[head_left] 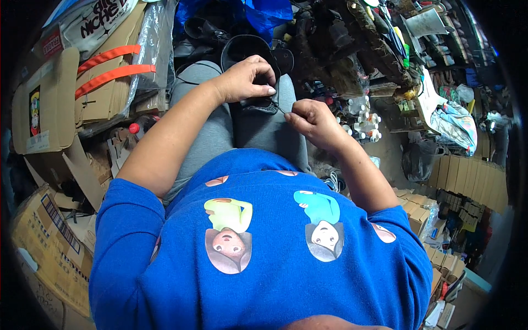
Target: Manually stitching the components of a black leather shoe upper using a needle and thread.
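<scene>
Fisheye curvature, dark vignetted rim

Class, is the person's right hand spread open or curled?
Curled. The right hand has its fingers bent inward, thumb and forefinger close together at a thin dark cord.

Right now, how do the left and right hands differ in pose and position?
The left hand reaches over the black shoe; the right hand is beside it, lower in the picture. The left hand's thumb and forefinger curve with a gap between them, while the right hand's fingers curl in, apparently pinching a thin dark cord. Both are bare, backs mostly upward.
</scene>
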`<state>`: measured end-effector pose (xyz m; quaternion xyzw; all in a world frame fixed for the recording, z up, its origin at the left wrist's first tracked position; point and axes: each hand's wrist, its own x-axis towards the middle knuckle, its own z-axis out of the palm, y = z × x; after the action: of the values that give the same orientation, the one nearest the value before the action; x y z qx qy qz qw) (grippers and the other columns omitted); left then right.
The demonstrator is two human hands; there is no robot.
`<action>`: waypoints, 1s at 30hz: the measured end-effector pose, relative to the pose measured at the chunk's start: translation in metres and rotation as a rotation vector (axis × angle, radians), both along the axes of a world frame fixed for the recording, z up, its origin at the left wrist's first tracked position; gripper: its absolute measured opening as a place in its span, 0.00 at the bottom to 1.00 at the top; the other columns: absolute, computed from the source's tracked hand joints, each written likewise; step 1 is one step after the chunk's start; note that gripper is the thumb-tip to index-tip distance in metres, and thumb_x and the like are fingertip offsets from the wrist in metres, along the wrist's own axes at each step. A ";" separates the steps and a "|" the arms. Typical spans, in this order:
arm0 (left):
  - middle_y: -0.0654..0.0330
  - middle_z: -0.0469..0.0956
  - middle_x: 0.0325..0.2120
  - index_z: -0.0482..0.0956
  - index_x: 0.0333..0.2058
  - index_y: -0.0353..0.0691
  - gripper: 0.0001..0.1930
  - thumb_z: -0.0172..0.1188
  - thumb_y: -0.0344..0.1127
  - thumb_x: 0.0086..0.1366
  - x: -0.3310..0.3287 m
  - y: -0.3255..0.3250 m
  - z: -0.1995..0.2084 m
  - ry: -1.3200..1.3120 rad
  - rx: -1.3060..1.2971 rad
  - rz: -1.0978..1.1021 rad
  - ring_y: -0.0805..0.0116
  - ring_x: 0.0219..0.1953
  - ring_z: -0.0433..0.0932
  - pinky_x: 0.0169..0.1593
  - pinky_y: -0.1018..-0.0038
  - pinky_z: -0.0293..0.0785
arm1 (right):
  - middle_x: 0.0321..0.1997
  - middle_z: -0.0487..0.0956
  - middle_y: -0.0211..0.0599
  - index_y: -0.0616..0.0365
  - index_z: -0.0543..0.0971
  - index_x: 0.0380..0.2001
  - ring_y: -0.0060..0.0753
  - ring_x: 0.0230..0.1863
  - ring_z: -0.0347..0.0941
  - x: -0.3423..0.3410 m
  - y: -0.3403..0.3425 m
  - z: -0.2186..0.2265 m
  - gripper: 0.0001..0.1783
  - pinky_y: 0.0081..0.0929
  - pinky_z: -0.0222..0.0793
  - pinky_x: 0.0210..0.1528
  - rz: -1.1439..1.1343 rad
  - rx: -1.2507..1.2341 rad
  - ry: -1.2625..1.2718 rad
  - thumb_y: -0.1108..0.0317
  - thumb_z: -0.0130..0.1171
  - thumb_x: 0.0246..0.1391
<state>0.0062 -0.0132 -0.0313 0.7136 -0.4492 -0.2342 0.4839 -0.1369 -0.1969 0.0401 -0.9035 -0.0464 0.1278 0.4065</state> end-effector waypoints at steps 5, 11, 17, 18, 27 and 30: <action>0.60 0.65 0.39 0.76 0.34 0.40 0.11 0.66 0.35 0.54 0.006 0.001 -0.002 -0.063 0.019 0.041 0.67 0.45 0.66 0.50 0.74 0.65 | 0.17 0.65 0.38 0.65 0.69 0.17 0.29 0.21 0.61 -0.018 -0.007 0.024 0.16 0.30 0.59 0.26 0.031 0.043 -0.068 0.66 0.57 0.52; 0.62 0.69 0.34 0.75 0.30 0.38 0.09 0.65 0.32 0.52 0.004 0.003 0.020 -0.044 0.027 -0.014 0.69 0.38 0.70 0.43 0.75 0.67 | 0.26 0.71 0.33 0.62 0.79 0.28 0.23 0.29 0.68 -0.018 -0.014 0.028 0.10 0.23 0.64 0.32 -0.112 0.108 -0.052 0.65 0.61 0.53; 0.63 0.70 0.31 0.79 0.31 0.39 0.06 0.63 0.30 0.53 0.010 0.003 0.035 0.085 0.156 -0.094 0.69 0.37 0.72 0.43 0.75 0.68 | 0.29 0.74 0.39 0.53 0.82 0.38 0.37 0.32 0.74 0.005 -0.008 0.008 0.12 0.30 0.70 0.36 -0.008 -0.100 -0.125 0.73 0.61 0.47; 0.63 0.70 0.32 0.81 0.32 0.40 0.06 0.63 0.30 0.53 0.010 0.004 0.037 0.053 0.170 -0.130 0.69 0.37 0.72 0.43 0.75 0.69 | 0.29 0.74 0.39 0.53 0.82 0.38 0.37 0.32 0.74 0.007 -0.008 0.006 0.12 0.30 0.70 0.36 -0.005 -0.101 -0.125 0.73 0.61 0.47; 0.62 0.71 0.32 0.83 0.34 0.41 0.09 0.61 0.27 0.51 0.018 0.003 0.038 0.133 0.203 -0.174 0.68 0.38 0.73 0.45 0.74 0.69 | 0.31 0.75 0.42 0.52 0.83 0.37 0.43 0.34 0.75 0.018 -0.003 0.008 0.14 0.35 0.72 0.39 0.050 -0.208 -0.115 0.71 0.58 0.44; 0.61 0.71 0.32 0.84 0.34 0.41 0.10 0.61 0.27 0.51 0.017 0.004 0.039 0.113 0.216 -0.176 0.68 0.37 0.73 0.45 0.74 0.69 | 0.32 0.75 0.43 0.53 0.83 0.35 0.45 0.35 0.75 0.020 0.000 0.012 0.13 0.37 0.72 0.40 0.054 -0.261 -0.119 0.70 0.58 0.44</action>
<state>0.0231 -0.0089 0.0074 0.7049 -0.4543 -0.3625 0.4066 -0.1171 -0.1968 0.0518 -0.9531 -0.0778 0.0899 0.2783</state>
